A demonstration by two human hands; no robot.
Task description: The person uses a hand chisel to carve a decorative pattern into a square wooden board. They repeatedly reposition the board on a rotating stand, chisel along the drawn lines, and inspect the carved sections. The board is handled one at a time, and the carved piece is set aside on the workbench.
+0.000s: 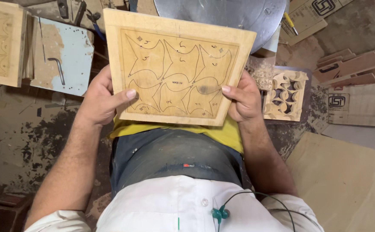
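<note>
The step in hand looked like checking the marked-out pattern before any cutting: a square wooden panel (176, 66), drawn with curved interlocking shapes inside a ruled border, was held up flat to the camera, above the person's lap and in front of a grey metal disc (226, 17). Whatever came next would, I judge, call for a firm two-sided hold and a steady tilt so the pencil lines stayed readable. Both forearms reached up from the body, elbows out, wrists bent inward. The left hand (99, 101) clasped the panel's left edge, thumb laid across its face; the right hand (243, 99) clasped the lower right edge likewise. A finished pierced carving (286, 96) lay just right of that hand.
</note>
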